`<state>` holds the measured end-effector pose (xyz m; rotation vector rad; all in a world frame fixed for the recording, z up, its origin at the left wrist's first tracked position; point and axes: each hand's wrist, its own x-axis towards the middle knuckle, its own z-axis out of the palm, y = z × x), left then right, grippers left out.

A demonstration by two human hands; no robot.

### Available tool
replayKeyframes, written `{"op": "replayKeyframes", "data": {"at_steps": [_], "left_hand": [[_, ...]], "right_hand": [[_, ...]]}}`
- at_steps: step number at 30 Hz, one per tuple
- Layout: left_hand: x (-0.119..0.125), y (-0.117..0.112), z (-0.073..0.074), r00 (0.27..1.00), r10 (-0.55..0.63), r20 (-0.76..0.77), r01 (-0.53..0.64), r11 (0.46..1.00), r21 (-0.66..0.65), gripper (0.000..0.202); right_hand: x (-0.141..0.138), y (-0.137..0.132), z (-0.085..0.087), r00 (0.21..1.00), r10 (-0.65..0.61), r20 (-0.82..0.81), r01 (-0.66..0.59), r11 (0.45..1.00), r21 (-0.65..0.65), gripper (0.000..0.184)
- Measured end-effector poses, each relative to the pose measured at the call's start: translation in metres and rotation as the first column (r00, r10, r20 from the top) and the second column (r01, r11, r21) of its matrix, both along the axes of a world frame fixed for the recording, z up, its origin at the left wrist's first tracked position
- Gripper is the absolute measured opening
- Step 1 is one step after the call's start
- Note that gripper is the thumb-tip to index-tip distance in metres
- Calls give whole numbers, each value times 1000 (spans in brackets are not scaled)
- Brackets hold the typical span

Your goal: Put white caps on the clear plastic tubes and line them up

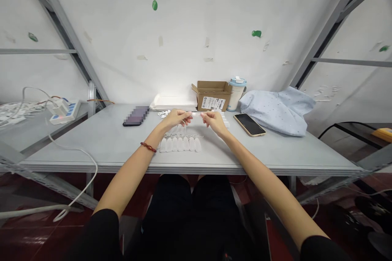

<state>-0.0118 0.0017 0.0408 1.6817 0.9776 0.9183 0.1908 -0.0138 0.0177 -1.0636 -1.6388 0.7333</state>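
My left hand [176, 118] and my right hand [215, 122] are raised over the middle of the grey table, fingertips pinched. Between them stretches a small, whitish, translucent piece [196, 114], gripped at both ends; its exact kind is too small to make out. Below my left hand lie white oval pieces [180, 144] side by side in a row, with a second, partly covered row of similar pieces [177, 130] behind. Small white bits [163, 113] are scattered beyond my left wrist. White strips [226, 119] show partly behind my right hand.
At the back stand white trays [174, 102], an open cardboard box [213, 97] and a lidded cup [236, 94]. A phone [249, 124] and a light blue cloth [277, 111] lie right. A dark, pixelated object [136, 116] and a power strip [65, 112] are left.
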Motion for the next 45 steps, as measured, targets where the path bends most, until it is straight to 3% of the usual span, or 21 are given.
{"op": "replayKeyframes", "data": {"at_steps": [4,7,13,17,22,26,28,31,34,36,38,41,45], "left_hand": [[-20,13,1,966,244,-87,-233,965,124,24],[-37,25,-3,891,394,-224,-348,911,220,14],[-54,42,-15,763,490,-421,-319,852,415,13],[-56,47,-20,727,478,-493,-268,859,436,26],[-56,54,-27,788,349,-506,-109,890,443,36],[-56,61,-31,804,274,-528,-44,913,406,40],[-56,63,-32,782,268,-563,-30,918,396,41],[-55,62,-32,741,276,-613,-17,919,393,43],[-53,59,-30,715,285,-638,-16,920,392,44],[-52,58,-29,709,294,-641,-37,923,383,43],[-52,57,-29,707,307,-637,-58,923,380,40],[-52,57,-29,711,327,-623,-69,913,402,37],[-51,56,-29,725,348,-595,-79,899,430,32]], "right_hand": [[22,10,5,949,-286,131,258,946,196,27],[43,21,5,882,-415,224,374,905,205,26],[67,32,3,784,-500,368,488,863,134,26],[71,34,-2,760,-492,425,486,864,130,21],[72,35,-7,712,-523,469,515,843,158,18],[67,32,-7,642,-566,516,520,817,249,22],[60,30,-7,656,-572,492,480,820,311,24],[41,23,-7,771,-465,434,326,875,358,23],[13,12,-8,886,-114,450,-5,967,256,25],[-5,4,-9,866,99,490,-198,968,156,28],[-19,-2,-10,807,228,545,-329,940,93,31],[-30,-5,-12,744,306,594,-410,911,43,34],[-32,-2,-13,720,322,615,-425,905,23,35]]}}
